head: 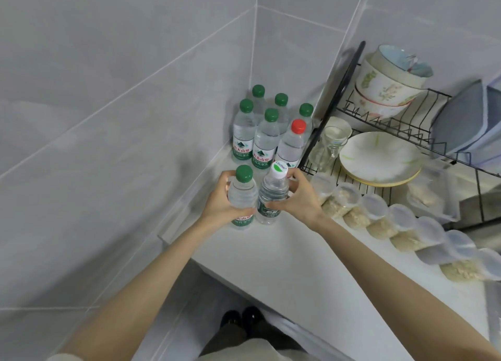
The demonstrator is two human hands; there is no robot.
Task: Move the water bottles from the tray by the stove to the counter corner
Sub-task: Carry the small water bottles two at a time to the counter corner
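- Dark shoes (241, 320) and a strip of floor show at the bottom edge, below the front lip of the white worktop (292, 257).
- Two bare forearms reach up from the lower corners to the worktop's far left corner, where grey tiled walls (108, 89) meet.
- Left hand (219, 203): its grip is closed around a green-capped bottle (243, 195), fingers wrapped about the body, the bottle upright with its base on the worktop.
- Right hand (298, 198): its grip is closed around a white-capped bottle (272, 195), which tilts slightly right and touches the green-capped one.
- Behind them, tight in the corner, stands a cluster of bottles (267, 127): five with green caps and one red-capped bottle (292, 143) at the right front, all upright and close together.
- Just right of the cluster, a black wire dish rack (385, 116) holds stacked bowls (390, 81) above, a pale plate (379, 158) and a clear glass (329, 143) below.
- Along the worktop in front of the rack lies a row of lidded clear tubs (379, 219) with a pale crumbly filling.
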